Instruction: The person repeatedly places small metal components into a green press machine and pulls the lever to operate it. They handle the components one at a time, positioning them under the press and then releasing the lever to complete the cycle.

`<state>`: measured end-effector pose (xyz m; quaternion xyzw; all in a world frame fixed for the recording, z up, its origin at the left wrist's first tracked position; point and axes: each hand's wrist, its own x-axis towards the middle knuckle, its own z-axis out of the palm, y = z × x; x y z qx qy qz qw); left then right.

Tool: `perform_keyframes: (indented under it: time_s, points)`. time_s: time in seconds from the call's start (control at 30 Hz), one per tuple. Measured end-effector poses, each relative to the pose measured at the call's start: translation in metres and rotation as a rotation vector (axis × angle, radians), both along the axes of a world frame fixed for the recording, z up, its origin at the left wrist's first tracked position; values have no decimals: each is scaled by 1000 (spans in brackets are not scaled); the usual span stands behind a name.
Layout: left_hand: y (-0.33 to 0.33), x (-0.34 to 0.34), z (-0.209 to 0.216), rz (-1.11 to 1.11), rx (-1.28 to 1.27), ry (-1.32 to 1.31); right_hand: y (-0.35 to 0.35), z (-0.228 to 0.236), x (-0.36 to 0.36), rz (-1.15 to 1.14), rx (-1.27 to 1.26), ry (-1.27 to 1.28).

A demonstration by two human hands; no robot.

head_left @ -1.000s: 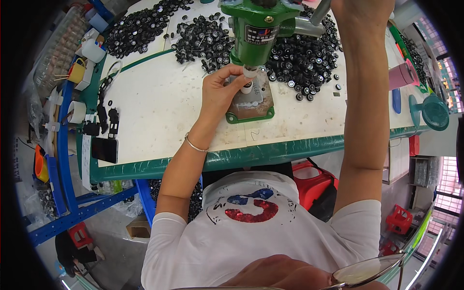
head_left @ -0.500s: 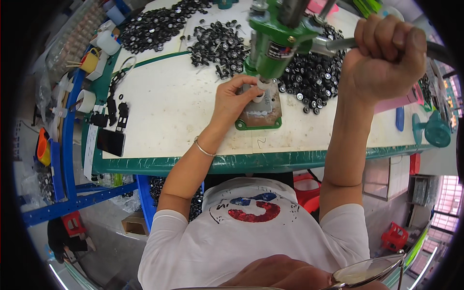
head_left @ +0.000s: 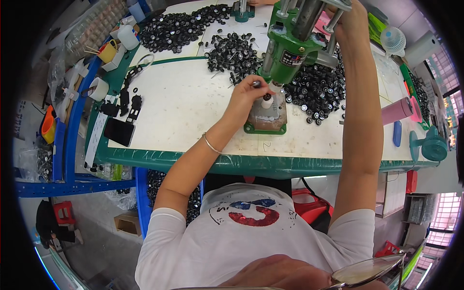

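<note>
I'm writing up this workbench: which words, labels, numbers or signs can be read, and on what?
Label on the green press: pale print, too small to read.
Base plate: faint marks, too blurred to read.
Tabletop: one handwritten mark, not copied here.
White shirt: black marks around a blue and red print, too broken to read.
Elsewhere: too small or blurred.

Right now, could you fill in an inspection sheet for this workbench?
Surface: white tabletop, marked, with green edging.
Job's things: green press; white post on its base; black wheels heaped nearby.
Clutter: dark phone, pink cup, teal fan.
Left hand: pinching a small dark part near the post.
Right hand: raised beside the press's top; grip unclear.
Cables: pale loop at left, possibly cord.
Surroundings: blue rack, red stool, another person's arm or hand beyond.
</note>
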<state>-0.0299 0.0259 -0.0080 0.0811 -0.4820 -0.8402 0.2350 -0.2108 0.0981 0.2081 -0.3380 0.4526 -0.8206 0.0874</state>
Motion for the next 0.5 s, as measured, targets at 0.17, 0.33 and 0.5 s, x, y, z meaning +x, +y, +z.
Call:
perform_keyframes:
  time_s: [0.17,0.33,0.5]
  points:
    - [-63,15,-25,48,171,-116,16,-21,-2,143,13,-49]
    - [-76,23,-29,351,-812,-490,46,-73,4,-270,132,111]
    - [-80,5,-48,448,-1167,-400,88,-156,14,-288,800,215]
